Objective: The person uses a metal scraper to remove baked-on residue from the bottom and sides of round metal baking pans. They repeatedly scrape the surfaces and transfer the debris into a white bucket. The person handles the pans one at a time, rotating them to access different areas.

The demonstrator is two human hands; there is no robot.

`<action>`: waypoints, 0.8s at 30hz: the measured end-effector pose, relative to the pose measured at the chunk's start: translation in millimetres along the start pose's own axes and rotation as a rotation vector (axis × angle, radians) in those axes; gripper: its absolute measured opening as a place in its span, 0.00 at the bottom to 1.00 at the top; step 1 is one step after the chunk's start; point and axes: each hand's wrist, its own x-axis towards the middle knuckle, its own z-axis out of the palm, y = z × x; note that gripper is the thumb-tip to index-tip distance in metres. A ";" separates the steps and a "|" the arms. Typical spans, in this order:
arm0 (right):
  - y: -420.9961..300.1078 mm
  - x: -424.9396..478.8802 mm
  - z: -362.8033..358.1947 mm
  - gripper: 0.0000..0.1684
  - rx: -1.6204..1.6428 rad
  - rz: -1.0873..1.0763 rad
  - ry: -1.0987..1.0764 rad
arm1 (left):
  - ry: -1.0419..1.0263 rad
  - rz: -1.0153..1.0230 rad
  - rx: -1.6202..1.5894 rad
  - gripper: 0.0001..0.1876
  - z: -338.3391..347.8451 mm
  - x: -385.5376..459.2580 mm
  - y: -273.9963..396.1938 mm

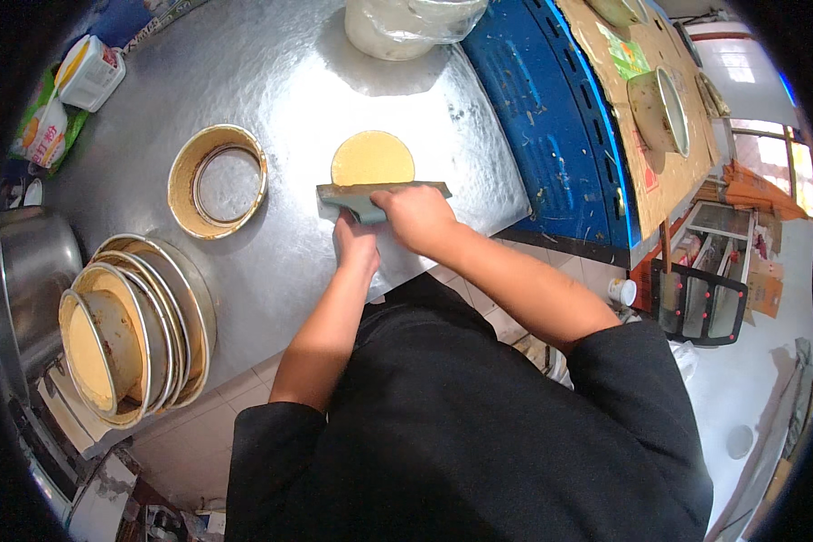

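A round yellow disc, seemingly a cake layer or pan base (372,157), lies on the metal worktop. Along its near edge runs a wide flat scraper-like tool (352,201), which covers part of the disc. My right hand (420,218) grips this tool near its middle, fingers over its top edge. From below, my left hand (356,247) holds the tool's near side; some of its fingers are hidden. To the left stands a round cake tin (218,181) with crumbs on its inner wall, its base ring open to the metal below.
A stack of round tins (139,332) stands at the left beside a large steel bowl (37,278). A plastic-covered white bucket (406,30) is at the far edge. Right of the worktop (298,298) stands a blue metal cabinet (549,122) with cardboard (650,183) and tins on top.
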 end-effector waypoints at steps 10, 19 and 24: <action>13.7 83.6 -2.4 0.10 -0.091 0.052 0.037 | -0.033 0.003 -0.001 0.14 1.4 0.5 -0.2; 51.1 130.4 -65.0 0.14 -0.039 0.031 0.088 | -0.044 0.111 -0.031 0.23 -3.8 -37.6 25.3; 69.7 46.9 -84.5 0.14 0.227 0.026 0.330 | -0.145 0.039 -0.050 0.19 -42.4 -19.0 45.5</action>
